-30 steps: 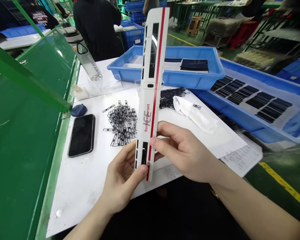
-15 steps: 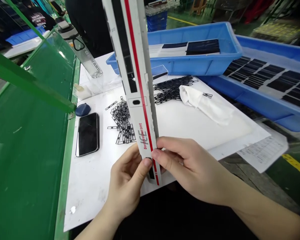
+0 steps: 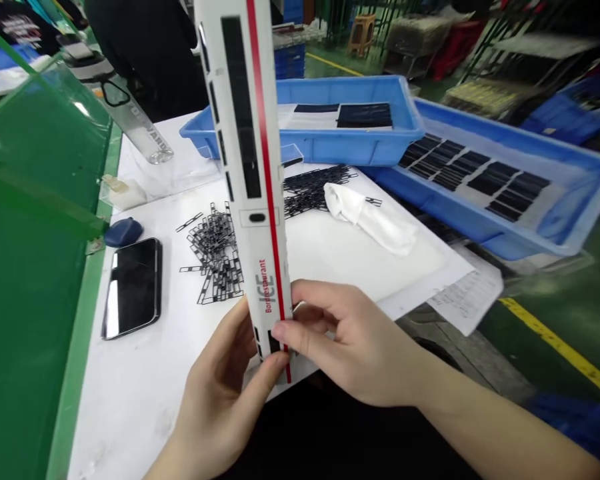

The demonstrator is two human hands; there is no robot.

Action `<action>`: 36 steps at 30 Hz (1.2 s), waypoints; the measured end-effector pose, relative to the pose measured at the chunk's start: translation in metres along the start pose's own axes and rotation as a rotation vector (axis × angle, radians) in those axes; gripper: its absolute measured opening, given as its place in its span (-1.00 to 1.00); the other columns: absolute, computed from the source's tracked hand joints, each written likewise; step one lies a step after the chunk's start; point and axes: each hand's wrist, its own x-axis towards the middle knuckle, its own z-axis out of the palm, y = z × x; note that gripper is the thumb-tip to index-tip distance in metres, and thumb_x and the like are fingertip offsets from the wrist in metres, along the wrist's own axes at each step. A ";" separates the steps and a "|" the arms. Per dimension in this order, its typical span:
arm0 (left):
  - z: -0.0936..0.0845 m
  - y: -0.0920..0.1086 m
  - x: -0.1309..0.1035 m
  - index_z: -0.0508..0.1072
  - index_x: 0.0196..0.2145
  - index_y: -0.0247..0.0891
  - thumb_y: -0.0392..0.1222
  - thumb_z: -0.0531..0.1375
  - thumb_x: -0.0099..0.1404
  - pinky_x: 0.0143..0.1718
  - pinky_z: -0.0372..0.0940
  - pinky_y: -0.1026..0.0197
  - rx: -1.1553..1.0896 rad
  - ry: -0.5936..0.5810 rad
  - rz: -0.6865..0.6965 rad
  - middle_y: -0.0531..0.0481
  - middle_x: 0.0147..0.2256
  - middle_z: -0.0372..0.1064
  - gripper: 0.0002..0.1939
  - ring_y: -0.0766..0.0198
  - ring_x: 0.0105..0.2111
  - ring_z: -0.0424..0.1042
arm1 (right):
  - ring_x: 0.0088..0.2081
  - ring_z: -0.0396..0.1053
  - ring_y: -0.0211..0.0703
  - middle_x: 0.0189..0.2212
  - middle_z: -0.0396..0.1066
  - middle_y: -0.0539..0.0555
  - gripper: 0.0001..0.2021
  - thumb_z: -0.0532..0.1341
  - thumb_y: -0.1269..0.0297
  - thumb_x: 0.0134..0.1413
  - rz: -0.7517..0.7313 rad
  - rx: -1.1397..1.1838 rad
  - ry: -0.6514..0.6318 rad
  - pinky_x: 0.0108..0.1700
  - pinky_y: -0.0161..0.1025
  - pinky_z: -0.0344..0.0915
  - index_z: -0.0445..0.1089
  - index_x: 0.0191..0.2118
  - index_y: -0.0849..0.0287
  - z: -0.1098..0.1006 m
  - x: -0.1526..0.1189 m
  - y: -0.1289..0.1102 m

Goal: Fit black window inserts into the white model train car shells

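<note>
A long white model train car body (image 3: 255, 240) with a red stripe, dark windows and red "Bordrestaurant" lettering stands on end, tilted slightly, over the near edge of the white table. My left hand (image 3: 230, 387) grips its lower end from the left, thumb on the front near the bottom window. From the right, my right hand (image 3: 345, 340) pinches the same end, thumb beside the red stripe. Behind the car body, a pile of small black window frames (image 3: 217, 250) lies at the left and a denser dark pile (image 3: 313, 190) at the right.
A phone (image 3: 134, 287), a dark blue object (image 3: 123, 232) and a clear bottle (image 3: 140, 130) are on the left of the table (image 3: 120, 400). Blue bins (image 3: 350, 147) with dark strips stand behind. A white cloth roll (image 3: 373, 223) lies right. A person in black (image 3: 145, 53) is beyond.
The view has turned, so the table and its objects appear shifted left. The car body shows more of its left side windows. Both hands keep hold of its lower end.
</note>
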 end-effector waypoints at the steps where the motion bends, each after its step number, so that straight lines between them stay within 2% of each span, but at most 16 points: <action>1: 0.001 0.000 -0.001 0.49 0.26 0.09 -0.27 0.38 0.37 0.21 0.48 0.14 0.004 0.015 -0.025 -0.01 0.25 0.50 -0.44 -0.01 0.23 0.51 | -0.27 0.54 -0.17 -0.25 0.55 0.03 -0.90 0.26 0.33 0.37 -0.001 -0.002 0.016 -0.25 -0.27 0.52 0.53 -0.11 0.15 0.000 -0.001 0.001; 5: 0.004 0.002 -0.001 0.51 0.23 0.13 -0.25 0.40 0.36 0.15 0.48 0.32 -0.003 0.037 -0.071 0.07 0.22 0.53 -0.47 0.09 0.18 0.55 | -0.19 0.56 -0.15 -0.15 0.58 0.07 -0.84 0.25 0.28 0.40 -0.013 0.027 0.044 -0.18 -0.26 0.52 0.54 -0.03 0.17 -0.003 -0.005 0.008; 8: 0.004 0.004 0.000 0.45 0.28 0.15 -0.25 0.38 0.39 0.15 0.47 0.33 -0.033 -0.089 -0.102 0.07 0.25 0.50 -0.42 0.10 0.21 0.52 | -0.16 0.59 -0.10 -0.14 0.60 0.09 -0.82 0.29 0.25 0.37 0.015 0.087 0.045 -0.11 -0.19 0.55 0.54 -0.01 0.17 -0.007 -0.007 0.008; 11: 0.004 0.006 0.000 0.37 0.34 0.12 -0.23 0.35 0.43 0.04 0.54 0.29 -0.085 -0.207 -0.165 -0.02 0.25 0.50 -0.41 0.07 0.16 0.56 | -0.20 0.60 -0.09 -0.18 0.60 0.09 -0.82 0.27 0.23 0.40 0.028 0.085 0.062 -0.16 -0.17 0.57 0.54 -0.02 0.16 -0.008 -0.012 0.005; 15: 0.008 0.007 -0.001 0.38 0.31 0.08 -0.25 0.34 0.44 -0.12 0.56 0.32 -0.150 -0.171 -0.217 -0.06 0.15 0.58 -0.45 0.11 0.02 0.64 | -0.19 0.60 -0.15 -0.15 0.61 0.05 -0.84 0.31 0.30 0.36 0.008 0.068 0.091 -0.17 -0.26 0.56 0.57 -0.01 0.12 -0.008 -0.015 0.002; 17: 0.008 0.007 0.000 0.35 0.33 0.10 -0.27 0.35 0.43 -0.05 0.55 0.30 -0.181 -0.182 -0.222 -0.03 0.16 0.57 -0.40 0.13 0.04 0.62 | -0.18 0.61 -0.15 -0.14 0.62 0.05 -0.83 0.32 0.29 0.35 0.011 0.081 0.103 -0.14 -0.26 0.57 0.58 0.00 0.12 -0.009 -0.015 0.002; 22: 0.003 0.005 0.000 0.33 0.36 0.17 -0.32 0.34 0.44 0.16 0.45 0.30 -0.250 -0.306 -0.245 0.03 0.25 0.49 -0.35 0.16 0.21 0.50 | -0.12 0.64 -0.01 -0.11 0.63 0.09 -0.80 0.34 0.26 0.33 0.028 0.094 0.113 -0.12 -0.12 0.63 0.59 0.02 0.10 -0.011 -0.017 0.003; 25: 0.005 0.004 -0.001 0.30 0.38 0.22 -0.33 0.33 0.45 0.12 0.48 0.29 -0.274 -0.315 -0.242 0.05 0.25 0.49 -0.32 0.16 0.18 0.52 | -0.18 0.65 0.01 -0.13 0.63 0.10 -0.80 0.35 0.23 0.32 0.015 0.122 0.127 -0.16 -0.07 0.65 0.58 0.01 0.11 -0.011 -0.017 0.006; 28: 0.008 0.003 -0.002 0.29 0.38 0.26 -0.32 0.33 0.45 0.04 0.52 0.30 -0.251 -0.243 -0.229 0.08 0.16 0.56 -0.31 0.20 0.07 0.59 | -0.20 0.65 0.01 -0.16 0.62 0.10 -0.83 0.31 0.24 0.36 0.014 0.105 0.139 -0.17 -0.07 0.66 0.58 -0.03 0.14 -0.011 -0.016 0.008; 30: 0.009 0.002 -0.002 0.29 0.38 0.27 -0.32 0.33 0.45 0.12 0.49 0.28 -0.245 -0.230 -0.228 0.09 0.20 0.52 -0.30 0.20 0.13 0.56 | -0.20 0.66 0.02 -0.17 0.62 0.09 -0.86 0.32 0.26 0.35 0.008 0.096 0.147 -0.16 -0.07 0.66 0.58 -0.06 0.15 -0.011 -0.015 0.008; 32: 0.008 0.001 -0.003 0.27 0.39 0.27 -0.33 0.33 0.45 0.21 0.44 0.23 -0.263 -0.275 -0.233 0.09 0.31 0.42 -0.29 0.13 0.26 0.45 | -0.23 0.65 0.00 -0.19 0.62 0.08 -0.86 0.32 0.25 0.35 0.004 0.105 0.148 -0.18 -0.08 0.66 0.57 -0.07 0.15 -0.012 -0.015 0.007; 34: 0.007 0.001 -0.003 0.24 0.41 0.27 -0.34 0.32 0.46 0.24 0.43 0.18 -0.277 -0.321 -0.246 0.08 0.37 0.34 -0.27 0.06 0.33 0.37 | -0.24 0.66 0.00 -0.21 0.62 0.08 -0.86 0.31 0.24 0.36 -0.003 0.098 0.153 -0.20 -0.09 0.66 0.56 -0.06 0.14 -0.012 -0.015 0.006; 36: 0.007 0.000 -0.003 0.22 0.42 0.25 -0.35 0.31 0.46 0.23 0.44 0.18 -0.264 -0.310 -0.241 0.05 0.36 0.36 -0.26 0.05 0.33 0.38 | -0.21 0.66 -0.01 -0.19 0.62 0.08 -0.87 0.31 0.26 0.36 -0.011 0.072 0.158 -0.18 -0.12 0.66 0.56 -0.06 0.14 -0.013 -0.015 0.006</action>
